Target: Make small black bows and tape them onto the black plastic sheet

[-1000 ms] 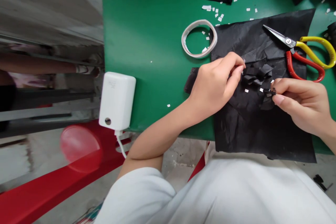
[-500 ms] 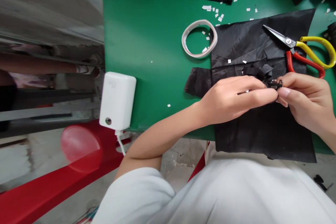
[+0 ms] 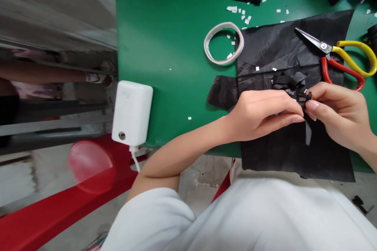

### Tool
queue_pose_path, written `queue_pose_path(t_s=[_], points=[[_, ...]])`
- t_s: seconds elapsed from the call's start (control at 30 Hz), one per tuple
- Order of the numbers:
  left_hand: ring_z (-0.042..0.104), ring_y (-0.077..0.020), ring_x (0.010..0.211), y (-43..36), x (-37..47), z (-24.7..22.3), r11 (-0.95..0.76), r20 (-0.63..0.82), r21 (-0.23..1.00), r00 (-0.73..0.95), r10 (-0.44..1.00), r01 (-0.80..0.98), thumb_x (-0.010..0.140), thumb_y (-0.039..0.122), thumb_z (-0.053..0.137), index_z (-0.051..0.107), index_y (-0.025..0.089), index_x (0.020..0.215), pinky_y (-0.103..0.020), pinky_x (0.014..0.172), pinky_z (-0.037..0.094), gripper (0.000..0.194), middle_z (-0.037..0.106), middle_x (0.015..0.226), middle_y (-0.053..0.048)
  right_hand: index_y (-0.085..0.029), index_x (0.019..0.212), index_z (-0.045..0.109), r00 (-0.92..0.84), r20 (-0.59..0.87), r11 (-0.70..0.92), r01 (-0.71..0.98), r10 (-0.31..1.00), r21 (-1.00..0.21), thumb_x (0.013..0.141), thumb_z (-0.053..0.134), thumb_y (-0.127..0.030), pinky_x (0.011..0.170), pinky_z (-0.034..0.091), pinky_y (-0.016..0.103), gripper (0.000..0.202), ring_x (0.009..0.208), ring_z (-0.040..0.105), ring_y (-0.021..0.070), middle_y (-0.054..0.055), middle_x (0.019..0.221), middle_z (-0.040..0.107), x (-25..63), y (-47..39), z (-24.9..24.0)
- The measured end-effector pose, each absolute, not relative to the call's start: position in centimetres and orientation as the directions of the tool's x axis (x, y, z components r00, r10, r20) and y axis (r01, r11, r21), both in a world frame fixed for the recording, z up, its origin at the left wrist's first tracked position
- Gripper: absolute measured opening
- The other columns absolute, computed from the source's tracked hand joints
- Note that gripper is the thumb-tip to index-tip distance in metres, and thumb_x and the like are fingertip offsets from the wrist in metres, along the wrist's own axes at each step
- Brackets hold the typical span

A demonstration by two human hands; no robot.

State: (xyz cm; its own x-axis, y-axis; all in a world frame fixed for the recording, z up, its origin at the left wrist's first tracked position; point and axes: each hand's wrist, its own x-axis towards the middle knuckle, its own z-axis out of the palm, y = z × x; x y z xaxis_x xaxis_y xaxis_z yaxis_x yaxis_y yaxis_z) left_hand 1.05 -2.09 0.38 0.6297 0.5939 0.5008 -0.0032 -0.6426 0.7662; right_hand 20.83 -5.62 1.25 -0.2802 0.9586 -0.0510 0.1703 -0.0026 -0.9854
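Fingers of both your hands pinch one small black piece (image 3: 303, 96) above the black cloth (image 3: 294, 149). Your left hand (image 3: 265, 111) and right hand (image 3: 338, 113) meet there, just below the scissors (image 3: 338, 57).

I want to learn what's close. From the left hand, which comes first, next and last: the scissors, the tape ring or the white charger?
1. tape ring, just above the left hand
2. scissors, upper right
3. white charger, far left at the table edge
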Motion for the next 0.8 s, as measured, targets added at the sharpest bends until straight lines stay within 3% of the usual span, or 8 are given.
queue_pose_path(t_s=[0.2,0.37,0.8], points=[[0.063,-0.0090,0.068,-2.19,1.13,0.55,-0.528,0.391,0.849,0.630,0.671,0.036,0.088,0.014,0.060,0.061,0.014,0.081,-0.018,0.064,0.051,0.007,0.067,0.071,-0.002,-0.023,0.085,0.059,-0.344,-0.035,0.009,0.125,0.938,-0.992,0.091,0.057,-0.024,0.050,0.037,0.023,0.007,0.058,0.048,0.0090,-0.003,0.069,0.055,20.84,-5.68,1.12],[0.061,-0.0083,0.066,-2.21,1.14,0.38,-0.529,0.388,0.848,0.643,0.660,0.031,0.088,0.013,0.060,0.060,0.013,0.080,-0.018,0.063,0.050,0.007,0.065,0.070,-0.002,-0.022,0.079,0.058,-0.313,-0.047,0.000,0.148,0.949,-0.989,0.092,0.057,-0.031,0.048,0.034,0.026,0.016,0.054,0.043,0.0102,-0.002,0.064,0.051,20.75,-5.63,1.33],[0.058,-0.0068,0.065,-2.06,1.05,0.82,-0.436,0.301,0.900,0.691,0.657,0.023,0.090,0.017,0.056,0.056,0.014,0.080,-0.016,0.063,0.049,0.011,0.063,0.072,-0.001,-0.022,0.075,0.056,-0.278,-0.071,-0.018,0.186,0.958,-0.982,0.094,0.054,-0.029,0.048,0.033,0.026,0.020,0.055,0.042,0.0101,-0.003,0.062,0.049,20.80,-5.84,1.16]])
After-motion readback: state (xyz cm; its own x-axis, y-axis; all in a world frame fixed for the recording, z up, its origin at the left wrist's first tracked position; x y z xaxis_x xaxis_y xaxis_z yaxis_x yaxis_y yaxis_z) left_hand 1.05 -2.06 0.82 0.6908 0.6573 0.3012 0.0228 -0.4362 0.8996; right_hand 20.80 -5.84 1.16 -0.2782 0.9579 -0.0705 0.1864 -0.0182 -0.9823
